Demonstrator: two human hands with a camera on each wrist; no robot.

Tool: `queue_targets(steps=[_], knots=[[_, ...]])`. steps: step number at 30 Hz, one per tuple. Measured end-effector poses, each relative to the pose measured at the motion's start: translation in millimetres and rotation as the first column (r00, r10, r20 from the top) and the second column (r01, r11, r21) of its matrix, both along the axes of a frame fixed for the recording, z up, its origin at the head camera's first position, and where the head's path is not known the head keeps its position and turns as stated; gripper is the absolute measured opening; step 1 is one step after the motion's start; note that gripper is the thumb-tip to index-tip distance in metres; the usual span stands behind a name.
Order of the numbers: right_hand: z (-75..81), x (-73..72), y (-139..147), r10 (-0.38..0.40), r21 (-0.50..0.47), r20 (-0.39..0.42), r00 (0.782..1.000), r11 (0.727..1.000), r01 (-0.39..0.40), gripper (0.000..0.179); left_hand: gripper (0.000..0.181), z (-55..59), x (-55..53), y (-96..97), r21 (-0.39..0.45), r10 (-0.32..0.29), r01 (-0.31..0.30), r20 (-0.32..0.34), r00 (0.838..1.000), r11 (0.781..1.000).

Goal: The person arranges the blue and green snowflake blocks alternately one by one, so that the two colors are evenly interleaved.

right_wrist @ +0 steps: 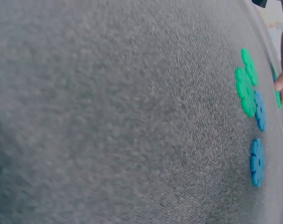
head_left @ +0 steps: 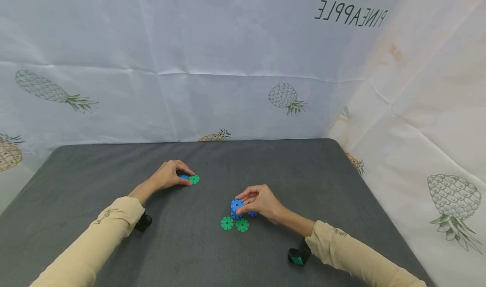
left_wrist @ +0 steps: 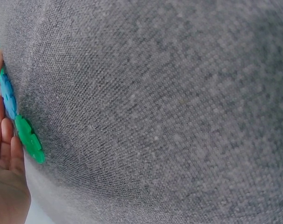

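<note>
In the head view, my left hand (head_left: 168,176) grips small notched plastic building discs between thumb and fingers. A green disc (head_left: 194,179) is at its fingertips, with a blue disc (head_left: 184,177) just inside the grip. The left wrist view has a blue disc (left_wrist: 8,95) in line with a green disc (left_wrist: 29,139) beside the fingers. Nearer the body, my right hand (head_left: 263,203) pinches a blue disc (head_left: 237,204) between thumb and forefinger. Another blue disc shows partly below it, and a further blue disc (head_left: 252,214) peeks out under the hand.
Two green discs, one on the left (head_left: 227,223) and one on the right (head_left: 242,225), lie in front of the right hand. The dark grey cloth-covered table (head_left: 182,245) meets a white pineapple-print curtain (head_left: 212,105) at its far edge.
</note>
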State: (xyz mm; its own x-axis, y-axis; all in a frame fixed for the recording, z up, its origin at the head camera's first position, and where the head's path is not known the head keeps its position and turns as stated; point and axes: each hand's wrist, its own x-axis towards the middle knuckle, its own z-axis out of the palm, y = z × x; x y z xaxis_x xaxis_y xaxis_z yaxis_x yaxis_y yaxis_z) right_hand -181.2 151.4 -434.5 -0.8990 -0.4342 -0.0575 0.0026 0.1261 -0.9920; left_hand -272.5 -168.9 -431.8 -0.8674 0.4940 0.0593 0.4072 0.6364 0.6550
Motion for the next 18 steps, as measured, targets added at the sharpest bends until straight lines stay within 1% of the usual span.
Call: queue_targets(steps=[6, 14, 18], knots=[[-3.6, -8.0, -3, -0.038, 0.010, 0.009, 0.999, 0.999, 0.038, 0.034, 0.025, -1.1, -1.4, -0.5, -0.001, 0.003, -0.003, 0.006, 1.000, 1.000], [-2.3, -19.1, -15, -0.094, 0.018, 0.016, 0.995, 0.995, 0.094, 0.034, 0.025, 0.3, -6.1, -2.5, -0.007, -0.005, 0.005, 0.003, 1.000, 1.000], [-2.9, -23.9, -21, -0.113, 0.008, 0.041, 0.993, 0.994, 0.112, 0.033, 0.025, 0.2, -6.9, -2.7, -0.007, -0.010, 0.010, 0.005, 1.000, 1.000]])
